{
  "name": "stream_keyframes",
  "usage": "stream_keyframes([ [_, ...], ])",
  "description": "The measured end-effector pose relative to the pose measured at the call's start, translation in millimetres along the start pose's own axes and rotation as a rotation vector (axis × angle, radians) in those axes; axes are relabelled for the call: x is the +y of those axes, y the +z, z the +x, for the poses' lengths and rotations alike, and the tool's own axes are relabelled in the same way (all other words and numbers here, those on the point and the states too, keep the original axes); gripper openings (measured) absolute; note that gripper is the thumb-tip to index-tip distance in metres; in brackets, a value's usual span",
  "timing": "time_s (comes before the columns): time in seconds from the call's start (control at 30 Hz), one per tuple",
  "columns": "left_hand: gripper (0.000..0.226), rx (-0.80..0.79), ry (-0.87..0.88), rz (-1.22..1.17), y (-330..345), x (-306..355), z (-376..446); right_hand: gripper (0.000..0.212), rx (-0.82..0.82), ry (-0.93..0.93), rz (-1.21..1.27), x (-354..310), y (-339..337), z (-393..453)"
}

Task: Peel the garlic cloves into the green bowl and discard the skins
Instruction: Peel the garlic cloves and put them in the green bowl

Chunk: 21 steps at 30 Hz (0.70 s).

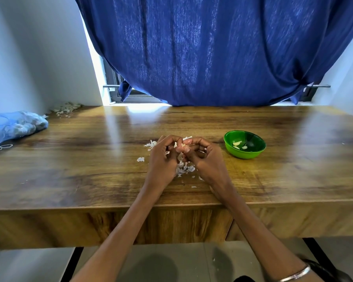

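Observation:
Both hands meet over the middle of the wooden table (90,151). My left hand (163,157) and my right hand (204,157) pinch a small garlic clove (184,147) between their fingertips; most of the clove is hidden by the fingers. White garlic skins (184,169) lie scattered on the table under and around the hands. The green bowl (253,154) stands to the right of my right hand and holds a few peeled cloves (237,143).
A blue mesh bag (14,125) with garlic lies at the table's far left edge. A pile of old skins (66,108) sits in the back left corner. A blue curtain (212,47) hangs behind the table.

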<state>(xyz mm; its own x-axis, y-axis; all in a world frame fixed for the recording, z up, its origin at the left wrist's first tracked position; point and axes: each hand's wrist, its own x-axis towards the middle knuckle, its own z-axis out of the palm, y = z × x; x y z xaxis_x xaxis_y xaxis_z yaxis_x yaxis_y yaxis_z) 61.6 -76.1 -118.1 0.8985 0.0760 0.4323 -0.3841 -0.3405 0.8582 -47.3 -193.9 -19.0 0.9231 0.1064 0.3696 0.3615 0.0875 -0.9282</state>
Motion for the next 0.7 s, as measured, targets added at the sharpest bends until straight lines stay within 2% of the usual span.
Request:
stream_keyframes([
  [0.03, 0.037, -0.003, 0.04, 0.034, -16.1, 38.3, -12.4, 0.017, 0.032, 0.046, 0.022, 5.6, -5.1, 2.9],
  [0.07, 0.025, 0.018, 0.045, 0.014, -22.5, 58.7, -21.4, 0.015, 0.033, 0.052, -0.015, 6.8, -5.5, 4.9],
  [0.1, 0.013, 0.041, 0.126, 0.027, -35.0, 77.1, -31.1, 0.012, 0.06, 0.044, -0.07, 10.6, -11.5, 6.4],
  [0.23, 0.021, 0.099, 0.238, 0.019, -44.5, 90.8, -42.9, 0.013, 0.081, 0.057, -0.065, 18.2, -16.1, 10.9],
  [0.3, 0.023, 0.098, 0.243, -0.016, -46.6, 90.0, -44.7, 0.017, 0.082, 0.057, -0.047, 20.6, -17.0, 12.3],
  [0.43, 0.037, 0.203, 0.196, -0.064, -45.5, 92.8, -45.6, 0.019, 0.092, 0.022, -0.03, 20.4, -15.6, 10.2],
  [0.53, 0.037, 0.269, 0.181, -0.076, -45.5, 95.9, -47.5, 0.015, 0.112, 0.036, 0.021, 20.7, -15.5, 9.7],
  [0.63, 0.027, 0.28, 0.175, -0.054, -45.8, 92.0, -47.7, 0.015, 0.141, 0.076, 0.07, 20.5, -16.3, 10.6],
  [0.7, 0.029, 0.272, 0.18, 0.002, -46.4, 88.7, -46.3, 0.014, 0.154, 0.091, 0.093, 21.1, -17.2, 11.0],
])
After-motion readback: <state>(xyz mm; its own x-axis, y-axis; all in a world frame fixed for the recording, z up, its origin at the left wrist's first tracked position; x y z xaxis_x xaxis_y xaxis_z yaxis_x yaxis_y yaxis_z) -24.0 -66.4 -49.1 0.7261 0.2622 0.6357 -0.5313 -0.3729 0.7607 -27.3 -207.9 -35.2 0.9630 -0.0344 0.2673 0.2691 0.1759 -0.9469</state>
